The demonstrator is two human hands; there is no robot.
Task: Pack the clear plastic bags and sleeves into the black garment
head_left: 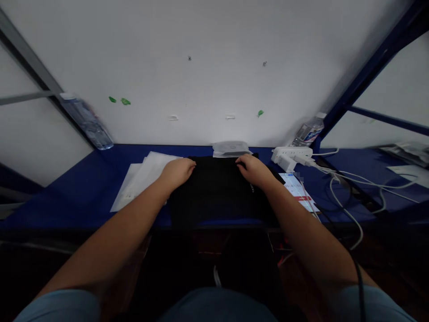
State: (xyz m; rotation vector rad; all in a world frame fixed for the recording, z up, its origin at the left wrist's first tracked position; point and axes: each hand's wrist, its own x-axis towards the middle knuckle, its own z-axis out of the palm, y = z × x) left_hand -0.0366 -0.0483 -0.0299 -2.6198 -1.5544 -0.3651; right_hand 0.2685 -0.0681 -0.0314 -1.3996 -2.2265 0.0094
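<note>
A black cloth (214,188) lies spread on the blue desk, its near edge close to the desk's front. My left hand (178,172) is at the cloth's far left corner, its thumb and fingers pinched on the fabric. At the far right part of the cloth, my right hand (253,167) has its fingers closed on the fabric. Small white lettering shows on the cloth just below my right hand. Behind the cloth sits a clear plastic packet (231,148).
White sheets or sleeves (144,176) lie left on the blue desk (77,179). At right are a power strip (293,154) with cables and a lit phone (298,191). Plastic bottles stand at the left (87,123) and right (310,129), near a white wall.
</note>
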